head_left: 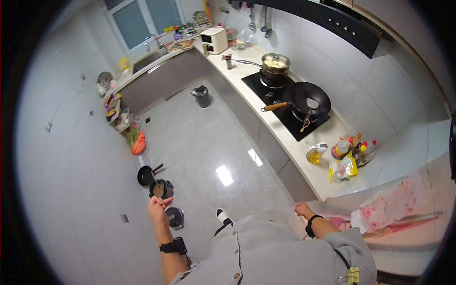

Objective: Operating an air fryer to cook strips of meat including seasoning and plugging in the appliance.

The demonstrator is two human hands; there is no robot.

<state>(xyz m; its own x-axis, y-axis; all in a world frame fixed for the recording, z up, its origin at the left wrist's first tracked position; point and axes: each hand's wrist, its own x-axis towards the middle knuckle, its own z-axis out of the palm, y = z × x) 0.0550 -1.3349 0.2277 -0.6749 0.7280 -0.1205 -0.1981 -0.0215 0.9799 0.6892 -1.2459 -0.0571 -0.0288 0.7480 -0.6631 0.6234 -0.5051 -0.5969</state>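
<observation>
My left hand is raised at the lower left with its fingers curled; nothing is plainly seen in it. Beneath and beyond it on the floor stand a dark pot with a utensil in it, a small black frying pan and a round dark lid or pan. My right hand hangs by the counter's near end, its fingers folded in and partly hidden, with no object visible. On the black gas hob sit a wok with a wooden handle and a ladle inside, and a lidded pot with pale food under its glass lid.
An oil jug, bottles and yellow packets stand on the counter's near end. Farther along are a spice jar and a white air fryer. A bin and an orange bag are on the floor.
</observation>
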